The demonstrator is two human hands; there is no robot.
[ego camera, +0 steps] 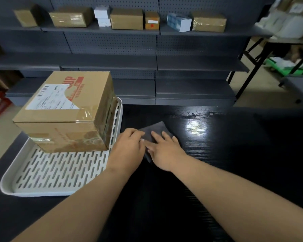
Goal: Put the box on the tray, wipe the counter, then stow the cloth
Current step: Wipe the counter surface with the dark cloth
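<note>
Box [65,109] sits on the far end of the tray [56,173], its right side close against the tray's raised rim. That part reads as done. It is parked well back, I judge, so the near half of the slotted tray is free and the box stays off the surface to be wiped.

Cloth [155,131] lies flat on the dark table [234,154], just right of the tray's right edge. It looks folded into a small square, one corner pointing away from me.

Both of my hands are on it. Left hand [128,145] is curled over the cloth's near left edge, fingertips tucked down (pinching the hem or only pressing, I cannot tell). Right hand [164,149] lies flat with fingers spread, palm down on the cloth, touching the left hand.

My read: flat palm pins the cloth so it won't skid; the left hand gathers an edge, either for wiping or folding to stow.

Shelf [101,29] of parcels stands beyond the tray.
</note>
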